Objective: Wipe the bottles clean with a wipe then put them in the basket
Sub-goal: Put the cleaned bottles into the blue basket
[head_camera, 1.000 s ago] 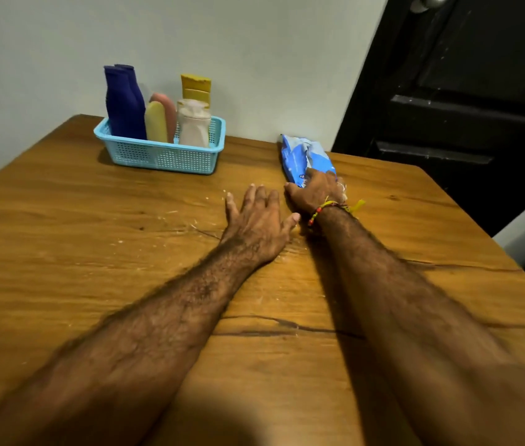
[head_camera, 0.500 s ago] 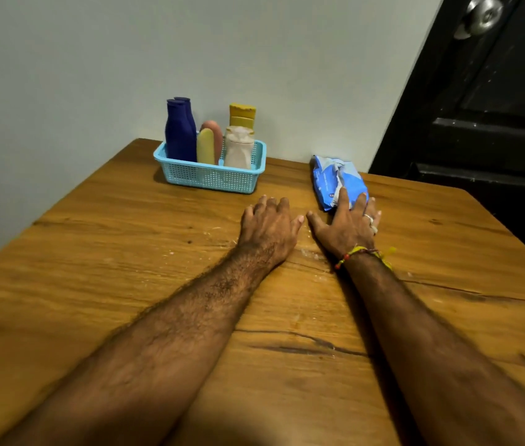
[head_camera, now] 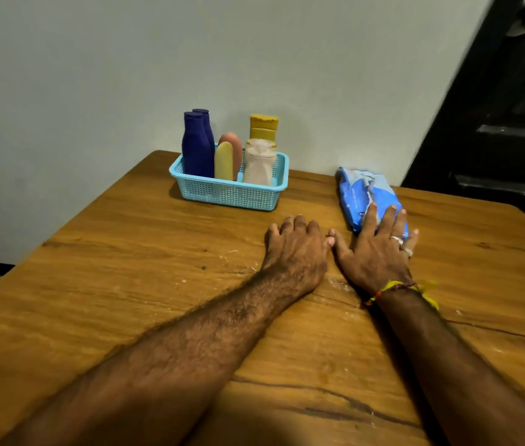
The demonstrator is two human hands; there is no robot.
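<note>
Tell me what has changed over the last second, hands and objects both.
The right hand, which a second ago was curled on the near end of the blue wipes pack, has opened; its straight fingers now lie flat on the pack. The left hand stays palm down on the table, its fingers a little more bent. The bottles remain standing in the basket, and the pack has not visibly shifted.

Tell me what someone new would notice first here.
First, the light blue perforated plastic basket at the wooden table's far edge, packed with upright bottles, including two dark blue ones. Then the two bare hands flat on the table: the right hand has its fingers on a crumpled blue wipes packet; the left hand lies beside it.
</note>
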